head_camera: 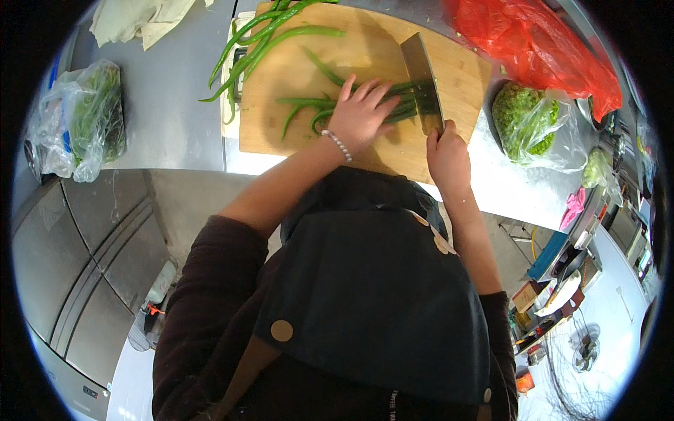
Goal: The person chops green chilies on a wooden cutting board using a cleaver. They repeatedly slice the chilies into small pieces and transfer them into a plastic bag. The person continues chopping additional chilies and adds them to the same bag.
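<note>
Long green chili peppers lie side by side on a wooden cutting board. My left hand, wearing a beaded bracelet, holds this bunch down with its fingers spread across it. In my right hand is the handle of a cleaver. Its broad blade stands at the right ends of the peppers, close to my left fingertips. Whether the edge touches the board cannot be seen. More whole chili peppers lie across the board's upper left corner.
A red plastic bag and a clear bag of chopped green vegetables are on the right of the metal counter. Bagged greens stand at the left, with a pale cloth above. A steel cabinet is at lower left.
</note>
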A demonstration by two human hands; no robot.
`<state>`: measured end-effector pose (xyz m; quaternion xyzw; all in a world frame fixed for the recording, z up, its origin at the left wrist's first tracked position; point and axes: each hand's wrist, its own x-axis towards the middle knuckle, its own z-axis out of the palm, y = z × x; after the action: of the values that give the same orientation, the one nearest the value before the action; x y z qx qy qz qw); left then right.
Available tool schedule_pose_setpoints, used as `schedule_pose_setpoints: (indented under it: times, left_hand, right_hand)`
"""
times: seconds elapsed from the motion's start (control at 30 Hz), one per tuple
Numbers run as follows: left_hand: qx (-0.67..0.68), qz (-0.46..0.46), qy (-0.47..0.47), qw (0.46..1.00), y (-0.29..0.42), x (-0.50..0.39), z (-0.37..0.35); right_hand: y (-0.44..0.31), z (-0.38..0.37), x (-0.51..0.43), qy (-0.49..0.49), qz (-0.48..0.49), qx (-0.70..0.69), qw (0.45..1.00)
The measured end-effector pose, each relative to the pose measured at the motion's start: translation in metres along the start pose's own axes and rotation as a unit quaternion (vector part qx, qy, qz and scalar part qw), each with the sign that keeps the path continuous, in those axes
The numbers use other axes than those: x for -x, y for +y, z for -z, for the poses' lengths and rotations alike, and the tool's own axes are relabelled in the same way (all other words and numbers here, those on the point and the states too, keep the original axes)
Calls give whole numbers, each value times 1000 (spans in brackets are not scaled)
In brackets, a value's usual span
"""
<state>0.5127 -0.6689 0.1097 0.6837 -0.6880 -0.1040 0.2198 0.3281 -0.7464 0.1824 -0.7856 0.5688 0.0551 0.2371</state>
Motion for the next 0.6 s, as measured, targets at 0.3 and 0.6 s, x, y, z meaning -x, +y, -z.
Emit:
schedule_pose_setpoints:
  times: [0.3,0.6]
  left_hand:
    - [50,-32,33,998,-11,1,-11]
    - [79,-35,46,995,-12,2,-11]
  right_hand:
    - [-5,35,0,-13,39,44,998]
    - [-13,8,4,3,13,11,1000]
